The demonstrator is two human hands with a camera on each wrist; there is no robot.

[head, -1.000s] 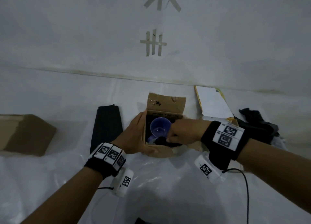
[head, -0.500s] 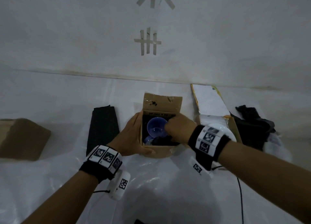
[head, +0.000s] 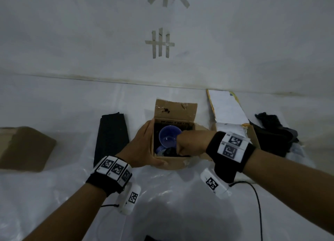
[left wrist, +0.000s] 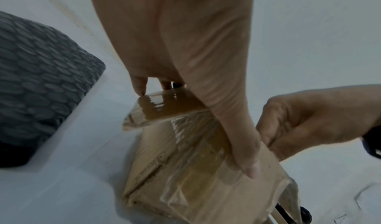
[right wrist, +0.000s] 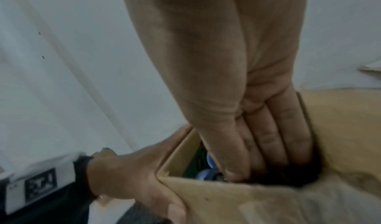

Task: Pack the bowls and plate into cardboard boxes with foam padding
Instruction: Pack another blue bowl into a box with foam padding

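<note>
A small open cardboard box (head: 173,162) stands on the white sheet. Inside, a blue bowl (head: 169,136) lies tilted on its side, and a second blue bowl (head: 160,149) peeks out below it. My left hand (head: 144,146) grips the box's left wall, thumb on the front face (left wrist: 245,154). My right hand (head: 188,143) reaches into the near right corner, thumb and fingers (right wrist: 268,138) together, pinching black foam padding (head: 170,151) down beside the bowls. The fingertips are buried in the dark foam (right wrist: 299,175).
A folded black foam sheet (head: 111,137) lies left of the box, with a closed cardboard box (head: 25,148) farther left. At right stands a second box with a white flap (head: 227,107), and more black foam (head: 274,132) lies beyond it. A cable (head: 256,204) trails from my right wrist.
My right hand stays in the box, working the foam into the near right corner, its wrist swung a little right. The left hand keeps its hold.
</note>
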